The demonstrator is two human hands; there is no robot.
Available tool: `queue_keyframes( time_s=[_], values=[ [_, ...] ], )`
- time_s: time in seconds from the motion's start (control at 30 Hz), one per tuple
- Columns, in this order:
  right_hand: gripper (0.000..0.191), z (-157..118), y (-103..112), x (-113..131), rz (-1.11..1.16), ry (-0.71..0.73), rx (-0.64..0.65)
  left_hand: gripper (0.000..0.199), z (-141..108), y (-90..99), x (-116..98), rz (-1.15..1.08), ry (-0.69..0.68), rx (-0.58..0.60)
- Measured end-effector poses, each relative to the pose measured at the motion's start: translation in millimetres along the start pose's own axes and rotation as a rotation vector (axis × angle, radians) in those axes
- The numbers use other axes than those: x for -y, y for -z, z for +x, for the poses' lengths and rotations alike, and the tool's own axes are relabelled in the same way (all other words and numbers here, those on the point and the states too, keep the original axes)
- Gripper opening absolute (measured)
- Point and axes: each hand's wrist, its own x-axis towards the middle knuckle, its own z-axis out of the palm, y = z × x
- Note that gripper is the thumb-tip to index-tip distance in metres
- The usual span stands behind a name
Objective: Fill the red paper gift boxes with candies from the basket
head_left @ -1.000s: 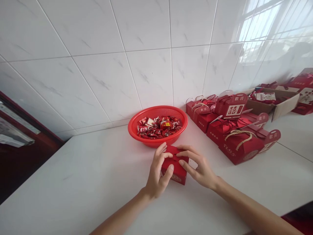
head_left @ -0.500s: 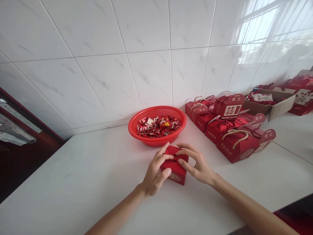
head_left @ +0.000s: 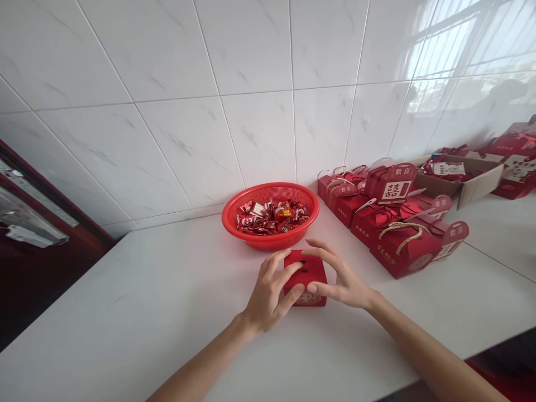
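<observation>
A small red gift box point(head_left: 315, 273) stands upright on the white counter in front of me, its top closed, with small dark slots in the middle and a pale printed pattern on the front side. My left hand point(head_left: 269, 293) grips it from the left, with the thumb at the front edge and the index fingertip at the slots. From the right my right hand point(head_left: 344, 282) holds the same box, thumb by the front top edge, index finger reaching over the top. Just behind the box is a red plastic basket point(head_left: 272, 242) of small wrapped sweets point(head_left: 268, 216).
Several red gift boxes point(head_left: 412, 245) with rope handles and ribbons stand at the right. Beyond them is an open cardboard box point(head_left: 481, 184) with red packets inside. White tiles point(head_left: 255, 134) wall the back of the counter point(head_left: 167, 290). A dark red cabinet point(head_left: 50, 234) borders the left.
The gift box has turned slightly, so its front side now faces me more squarely. My right thumb has moved from the top to the front edge, and my left hand has shifted slightly.
</observation>
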Motion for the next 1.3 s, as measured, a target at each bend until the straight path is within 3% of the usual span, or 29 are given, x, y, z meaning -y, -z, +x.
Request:
queue_keyframes(
  time_s=[0.2,0.5,0.67,0.83,1.0,1.13,1.23,1.3],
  values=[
    [0.069,1,7,-6,0.003,-0.072,0.079,0.036,-4,-4.4,-4,0.062,-0.006,-0.077],
    [0.071,0,7,-9,0.012,-0.073,0.111,0.049,-11,-10.8,2,-0.316,0.167,0.032],
    [0.074,-5,10,-9,-0.004,-0.09,0.124,0.051,-12,-13.1,0,-0.333,0.192,0.004],
    [0.068,-13,15,-4,0.008,-0.053,0.099,0.054,-18,-16.4,-2,-0.331,0.133,0.011],
    [0.062,-41,30,14,-0.063,-0.096,0.052,0.068,-24,-18.7,-5,-0.437,-0.057,0.036],
    [0.061,-87,64,24,-0.097,-0.203,-0.072,0.063,-26,-19.2,-8,-0.477,-0.139,0.079],
    [0.067,-129,99,21,-0.038,-0.323,-0.303,0.055,-27,-20.2,-7,-0.475,-0.135,0.137],
    [0.073,-154,121,17,0.026,-0.441,-0.552,0.051,-27,-21.1,-6,-0.466,-0.12,0.175]
  ],
)
